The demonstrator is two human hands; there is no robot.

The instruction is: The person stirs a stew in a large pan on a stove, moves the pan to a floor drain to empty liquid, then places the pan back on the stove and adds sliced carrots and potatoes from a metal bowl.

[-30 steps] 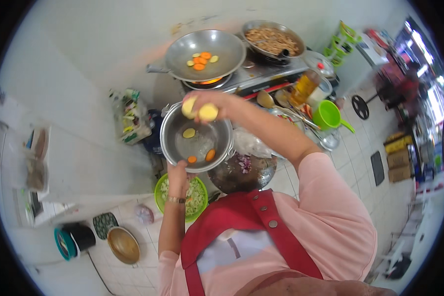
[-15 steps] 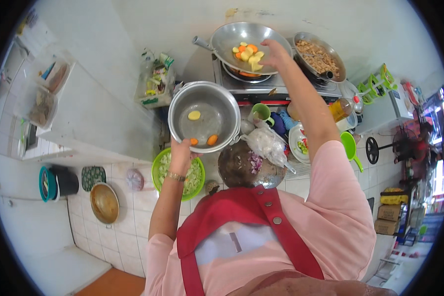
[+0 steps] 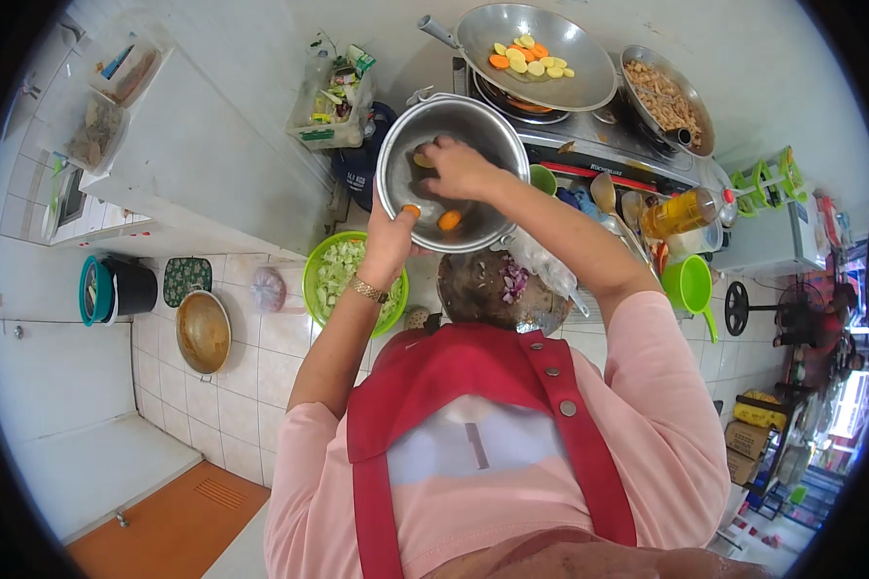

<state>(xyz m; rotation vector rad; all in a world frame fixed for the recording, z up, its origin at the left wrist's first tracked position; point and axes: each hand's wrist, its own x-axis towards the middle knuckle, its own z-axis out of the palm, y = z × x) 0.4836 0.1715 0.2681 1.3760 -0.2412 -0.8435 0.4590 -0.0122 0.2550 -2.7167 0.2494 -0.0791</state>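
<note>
My left hand (image 3: 388, 243) is closed on the near rim of a deep metal pot (image 3: 507, 164), which is tilted toward me. Inside the pot, my right hand (image 3: 459, 172) has its fingers apart beside a pale yellow slice, likely potato (image 3: 422, 158). Lower in the pot lies an orange carrot slice (image 3: 449, 220), with another carrot slice (image 3: 411, 210) by my left thumb. Beyond the pot, a wok (image 3: 584, 72) sits on the stove, holding several carrot and pale yellow slices (image 3: 537, 68).
At right on the stove is a pan of browned pieces (image 3: 658, 95). Below the pot are a green bowl of chopped vegetable (image 3: 340, 275) and a round board with chopped purple onion (image 3: 515, 283). An oil bottle (image 3: 681, 212) and green dipper (image 3: 687, 285) stand at right.
My right hand has moved from over the wok back into the pot. Slices it was beside now lie in the wok. My view has shifted; the left hand keeps its hold.
</note>
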